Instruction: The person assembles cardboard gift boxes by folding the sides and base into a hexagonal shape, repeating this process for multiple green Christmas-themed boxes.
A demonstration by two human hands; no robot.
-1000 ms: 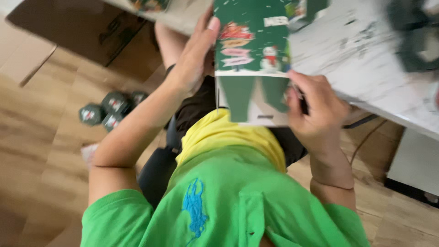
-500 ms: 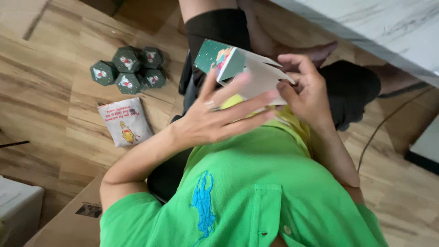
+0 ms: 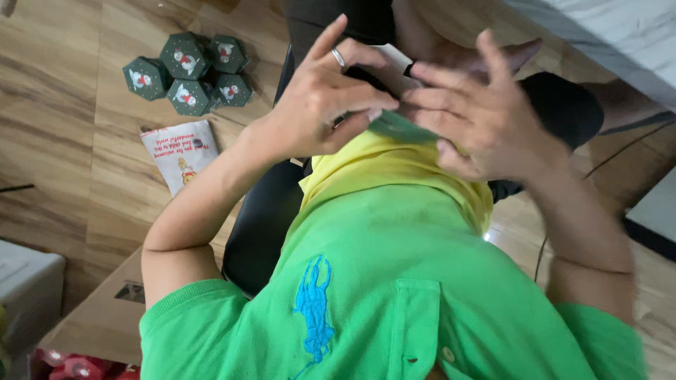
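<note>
Overhead, both hands were raised close together above the lap of a seated person in a green shirt (image 3: pixel 394 281). The left hand (image 3: pixel 320 105), wearing a ring, had its fingers partly curled, with the index finger lifted and the thumb pressed against a folded green and white card box (image 3: pixel 394 123). The right hand (image 3: pixel 479 116) lay over the other side of the same box, fingers spread and bent across it, so that most of the box was hidden; only a green edge and a white corner showed between the two hands. Both hands appeared to have hold of the box, which sat just above the yellow cloth (image 3: pixel 380 165) at the person's waist. On the wooden floor (image 3: pixel 63 141) to the left stood a cluster of small green hexagonal boxes (image 3: pixel 190 70), touching one another, and near them lay a white printed packet (image 3: pixel 179 151). A cardboard carton (image 3: pixel 105 309) sat at the lower left, and a pale marbled table edge (image 3: pixel 620 35) crossed the upper right corner.
</note>
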